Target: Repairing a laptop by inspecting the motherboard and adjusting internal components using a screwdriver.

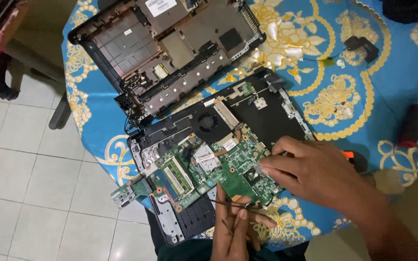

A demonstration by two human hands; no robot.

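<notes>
A green laptop motherboard (pixel 204 166) with a black fan (pixel 208 122) lies in a black laptop chassis (pixel 267 113) at the near edge of the table. My right hand (pixel 310 169) rests on the board's right end, fingertips pressing near a black chip. My left hand (pixel 233 224) comes up from below, its fingers at the board's near edge beside a thin black cable (pixel 228 204). Whether either hand grips anything is unclear.
A second black laptop base shell (pixel 136 48) lies at the far left of the table. The blue tablecloth (pixel 378 92) has gold flower patterns. A red-and-black screwdriver (pixel 414 123) lies at right, a small black part (pixel 361 46) at the back. White floor tiles (pixel 20 169) are left.
</notes>
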